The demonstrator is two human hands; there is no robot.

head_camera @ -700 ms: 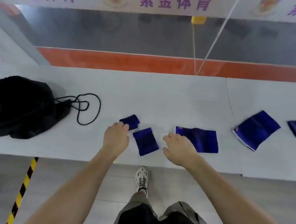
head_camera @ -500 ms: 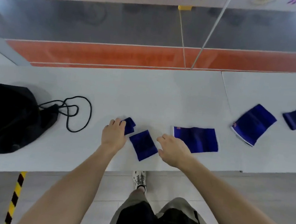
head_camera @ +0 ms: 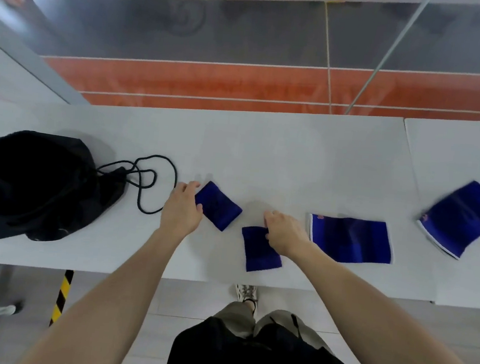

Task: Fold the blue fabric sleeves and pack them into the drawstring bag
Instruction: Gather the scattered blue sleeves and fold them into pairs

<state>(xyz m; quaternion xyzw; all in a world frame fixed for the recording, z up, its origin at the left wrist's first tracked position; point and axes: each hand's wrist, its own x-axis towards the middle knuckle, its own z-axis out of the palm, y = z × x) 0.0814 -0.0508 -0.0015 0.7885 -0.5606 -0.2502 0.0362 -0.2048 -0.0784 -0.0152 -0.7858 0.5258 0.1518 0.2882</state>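
Note:
Several blue fabric sleeves lie on the white table (head_camera: 294,157). My left hand (head_camera: 182,208) pinches the left edge of a small folded blue sleeve (head_camera: 220,207). My right hand (head_camera: 285,234) grips the upper right corner of a second small blue sleeve (head_camera: 258,252) near the table's front edge. A larger flat sleeve (head_camera: 350,239) with white trim lies just right of my right hand. Another large sleeve (head_camera: 461,217) rests tilted at the far right. The black drawstring bag (head_camera: 33,182) sits at the left, its black cord (head_camera: 150,185) looped on the table close to my left hand.
The table's front edge runs just below the sleeves, with grey floor, my shoe and dark clothing beneath. A yellow-black striped bar (head_camera: 62,296) stands under the table at the left. Beyond the far edge is an orange and grey floor with a thin pole (head_camera: 386,55).
Both hands have closed onto the two small sleeves. The left-hand sleeve now shows more fully beside the hand. The camera view shifted right, so the bag shows more.

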